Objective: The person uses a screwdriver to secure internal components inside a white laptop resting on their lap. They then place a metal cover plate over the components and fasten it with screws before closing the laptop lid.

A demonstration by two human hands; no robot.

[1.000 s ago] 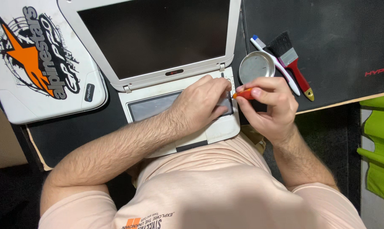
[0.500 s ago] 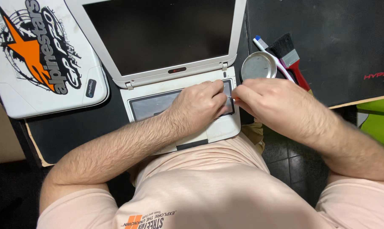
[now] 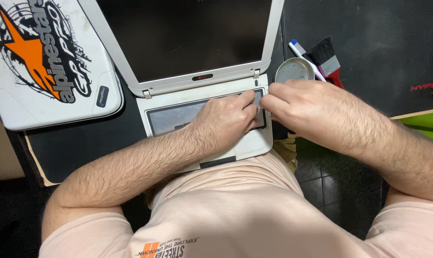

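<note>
White laptop, small, open on the dark desk mat, base at the near edge of the desk and overhanging toward the lap, screen tilted back and dark. Looks light and rigid as a plastic shell, probably brittle at the hinges and around the recessed keyboard bay, where the surface appears bare and grey; best steadied by the palm rest or the base corners, never by the lid. Left hand lies flat over the right half of the bay, fingers close together, tips pressing near the right edge. Right hand comes in from the side, fingers bunched and meeting the left fingertips at that corner; cannot tell whether anything is pinched between them. Just behind: a round metal tin, a red-handled brush, and a toothbrush-like tool. Off to the left, a second white lid with an orange star sticker.
</note>
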